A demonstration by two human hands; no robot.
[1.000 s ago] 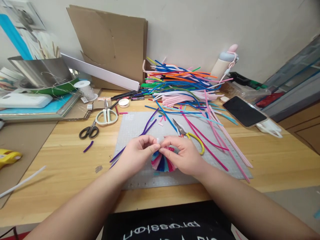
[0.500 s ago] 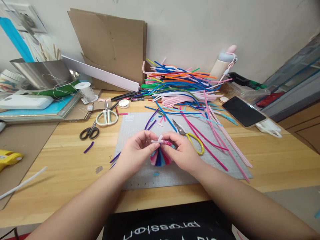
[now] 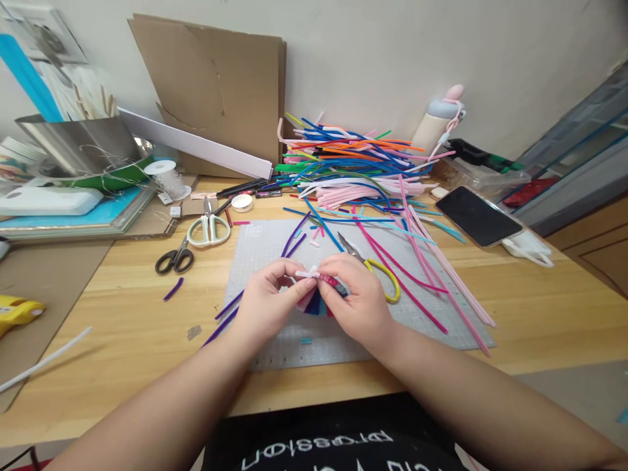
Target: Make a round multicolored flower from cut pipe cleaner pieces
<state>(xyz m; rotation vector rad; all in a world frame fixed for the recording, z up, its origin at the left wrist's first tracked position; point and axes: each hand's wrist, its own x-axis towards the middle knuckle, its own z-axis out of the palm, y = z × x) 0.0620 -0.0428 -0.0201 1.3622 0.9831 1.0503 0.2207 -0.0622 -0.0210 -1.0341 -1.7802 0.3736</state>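
Both hands meet above the grey cutting mat [image 3: 284, 353]. My left hand [image 3: 267, 301] pinches a short white pipe cleaner [image 3: 308, 273] between thumb and fingers. My right hand [image 3: 360, 301] is closed on a small fan-shaped bundle of pipe cleaners [image 3: 318, 303] in pink, blue and teal, with the white piece at its top edge. Fingers hide much of the bundle. Just beyond my right hand lie the yellow-handled scissors [image 3: 385, 278], and purple pipe cleaners [image 3: 228, 314] lie by my left wrist.
A heap of coloured pipe cleaners [image 3: 353, 163] lies at the back, with pink ones [image 3: 441, 268] spread at right. White-handled scissors [image 3: 209, 229] and black scissors [image 3: 175, 259] rest at left. A phone [image 3: 478, 216], bottle [image 3: 436, 124] and yellow glue gun [image 3: 19, 313] stand or lie around.
The bundle has tipped, so less of its coloured fan shows below my fingers. The white pipe cleaner's upright end now lies lower. The hands stay close together in nearly the same spot.
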